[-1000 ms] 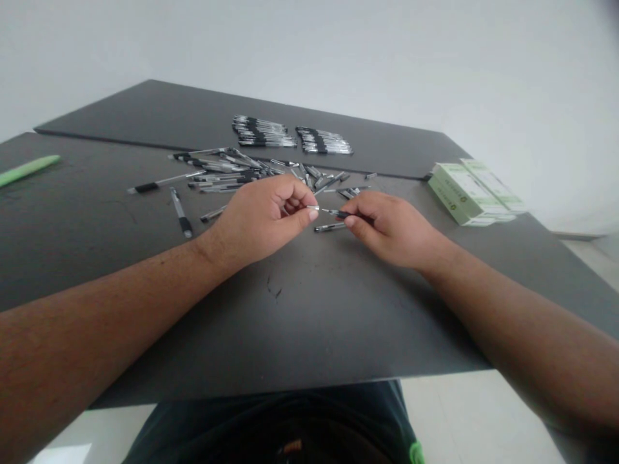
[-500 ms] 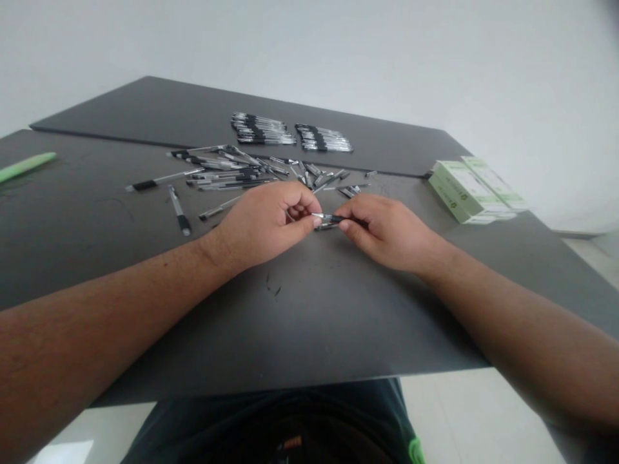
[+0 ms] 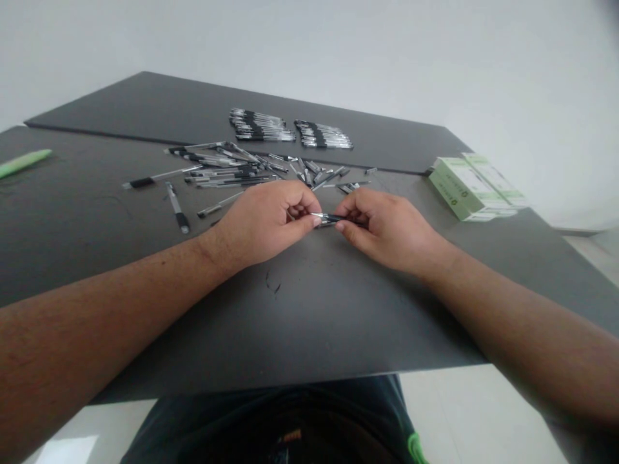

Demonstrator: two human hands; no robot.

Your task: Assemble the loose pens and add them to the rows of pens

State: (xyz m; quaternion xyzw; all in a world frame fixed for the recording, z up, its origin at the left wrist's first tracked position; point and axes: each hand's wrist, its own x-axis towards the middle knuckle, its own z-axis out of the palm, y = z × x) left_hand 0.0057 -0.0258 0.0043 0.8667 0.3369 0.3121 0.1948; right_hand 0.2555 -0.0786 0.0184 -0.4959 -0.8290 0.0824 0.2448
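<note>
Between my two hands a pen (image 3: 329,218) with a clear and black body lies level just above the table. My left hand (image 3: 275,219) pinches its left end with thumb and forefinger. The thumb and fingers of my right hand (image 3: 387,225) close on the other end, which is partly hidden by them. Beyond my hands lies a loose pile of pens and pen parts (image 3: 227,174), with small clear caps (image 3: 309,171) at its right. Left of my left wrist is a single pen (image 3: 177,207) with a black grip.
Two neat rows of pens, a left group (image 3: 261,125) and a right group (image 3: 324,135), lie on the far table (image 3: 193,103). Green and white boxes (image 3: 469,190) stand at the right. A light green stick-like object (image 3: 24,162) lies at the far left.
My right hand has shifted very slightly left along the pen, toward my left hand. The whole view has moved a little; the other things stay as they were.
</note>
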